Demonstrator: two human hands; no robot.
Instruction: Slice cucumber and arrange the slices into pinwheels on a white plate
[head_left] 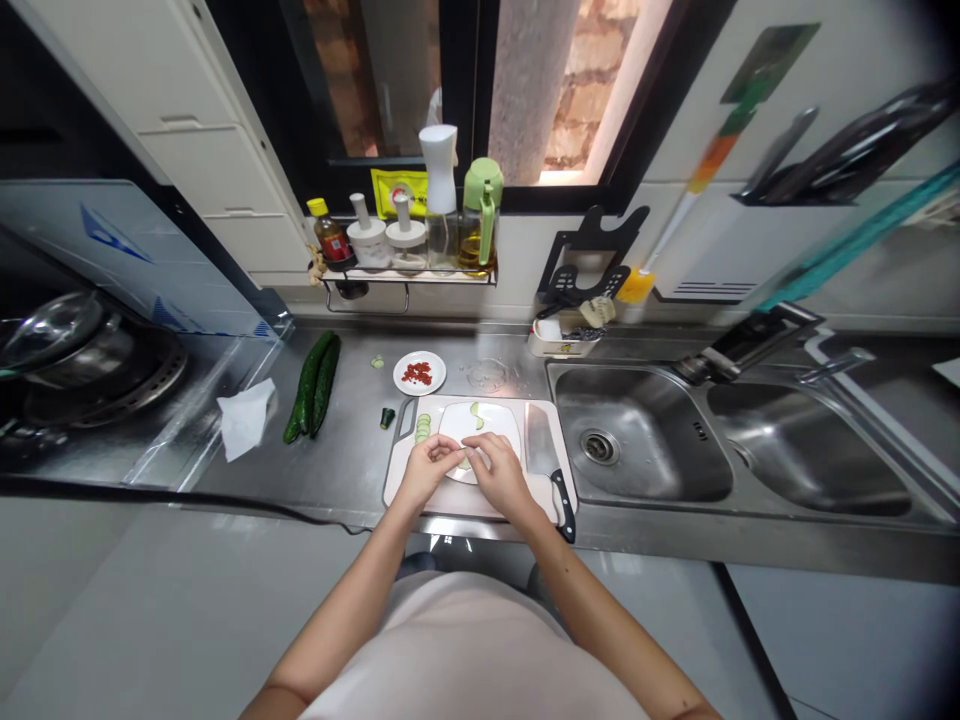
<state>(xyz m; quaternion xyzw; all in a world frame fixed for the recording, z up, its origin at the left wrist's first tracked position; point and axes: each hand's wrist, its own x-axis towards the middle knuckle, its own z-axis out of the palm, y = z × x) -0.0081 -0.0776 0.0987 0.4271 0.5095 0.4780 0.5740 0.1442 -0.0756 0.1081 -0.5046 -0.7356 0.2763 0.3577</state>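
Observation:
Both hands meet over the near part of a white plate, which lies on a pale cutting board. My left hand pinches with thumb and forefinger. Opposite it, my right hand pinches too, its fingertips almost touching the left ones. Between them shows a bit of a pale green cucumber slice, mostly hidden by the fingers. Cut cucumber pieces rest at the plate's far side. A row of cucumber slices lies on the board left of the plate. A cleaver with a black handle lies on the board's right.
Two whole cucumbers and a white paper towel lie to the left. Behind the board are a small plate of chopped red pieces and a cucumber end. A double sink is right; a pot stands far left.

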